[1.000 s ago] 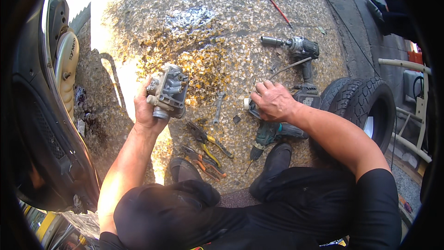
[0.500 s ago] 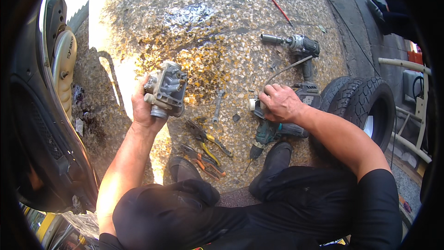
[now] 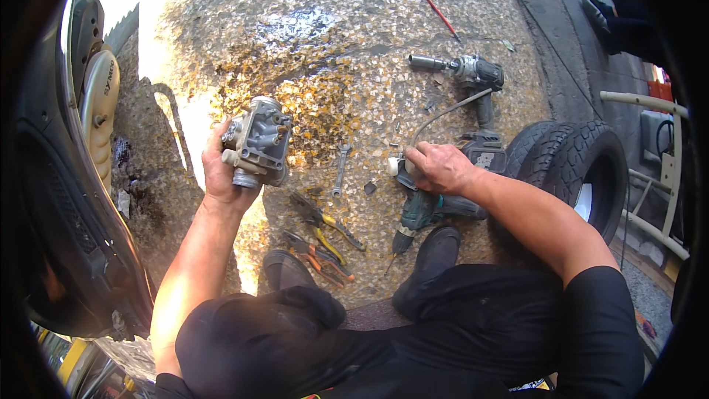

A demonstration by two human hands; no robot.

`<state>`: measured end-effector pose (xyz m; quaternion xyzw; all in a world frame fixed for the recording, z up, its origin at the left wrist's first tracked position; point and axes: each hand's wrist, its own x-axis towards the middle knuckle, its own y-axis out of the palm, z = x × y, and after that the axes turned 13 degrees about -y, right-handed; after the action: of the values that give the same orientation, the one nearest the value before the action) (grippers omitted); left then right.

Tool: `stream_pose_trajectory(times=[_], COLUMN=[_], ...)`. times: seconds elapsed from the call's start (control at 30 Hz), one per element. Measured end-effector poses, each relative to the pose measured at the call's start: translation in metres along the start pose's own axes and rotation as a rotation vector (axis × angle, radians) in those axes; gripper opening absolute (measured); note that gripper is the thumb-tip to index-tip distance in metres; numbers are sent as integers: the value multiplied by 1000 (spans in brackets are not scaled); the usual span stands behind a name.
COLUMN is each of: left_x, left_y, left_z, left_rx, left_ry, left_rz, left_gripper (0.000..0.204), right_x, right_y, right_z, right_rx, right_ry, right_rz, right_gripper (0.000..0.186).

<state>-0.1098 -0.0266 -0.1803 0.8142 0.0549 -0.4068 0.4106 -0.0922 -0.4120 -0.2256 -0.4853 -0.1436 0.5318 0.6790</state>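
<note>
My left hand (image 3: pixel 219 171) is wrapped round a grey metal carburetor (image 3: pixel 260 140), its open cavity and inner posts facing up. To the right, my right hand (image 3: pixel 440 168) is closed on a small dark part (image 3: pixel 405 178) with a white cylindrical end (image 3: pixel 393 167). A thin grey hose (image 3: pixel 447 111) curves up from the fingers toward an impact wrench. The fingers hide most of that part. Just below this hand lies a teal and black drill (image 3: pixel 418 216) with a bit in its chuck.
On the speckled ground lie a wrench (image 3: pixel 341 170), yellow-handled pliers (image 3: pixel 331 224), orange-handled pliers (image 3: pixel 319 258), an impact wrench (image 3: pixel 478 74) and a red rod (image 3: pixel 442 18). Tires (image 3: pixel 583 162) stand at right, a scooter (image 3: pixel 77 199) at left. A wet patch (image 3: pixel 299 26) shines ahead.
The whole view has shifted slightly. Both hands keep their holds; the carburetor and the small dark part stay in nearly the same places over the ground.
</note>
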Motion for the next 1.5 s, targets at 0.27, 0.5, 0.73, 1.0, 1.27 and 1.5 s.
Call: stream_pose_trajectory(times=[0.27, 0.5, 0.73, 1.0, 1.27, 1.5], left_x=[2, 4, -1, -2, 0, -3], left_y=[1, -2, 4, 2, -1, -1], left_z=[0, 1, 2, 2, -1, -2], left_rx=[3, 24, -34, -13, 5, -11], left_ry=[-20, -25, -21, -19, -12, -2], left_rz=[-19, -61, -88, -158, -102, -90], left_gripper=[45, 45, 42, 47, 46, 46], right_x=[4, 20, 43, 43, 38, 40], right_y=[-1, -14, -34, -40, -47, -53], right_z=[-1, -17, -57, -71, -60, -52], right_rx=[2, -6, -16, -88, -202, -190], right_ry=[-53, -70, 109, 229, 287, 358], right_rz=[-49, -201, -468, -466, -274, -211], right_gripper=[53, 56, 59, 51, 48, 47])
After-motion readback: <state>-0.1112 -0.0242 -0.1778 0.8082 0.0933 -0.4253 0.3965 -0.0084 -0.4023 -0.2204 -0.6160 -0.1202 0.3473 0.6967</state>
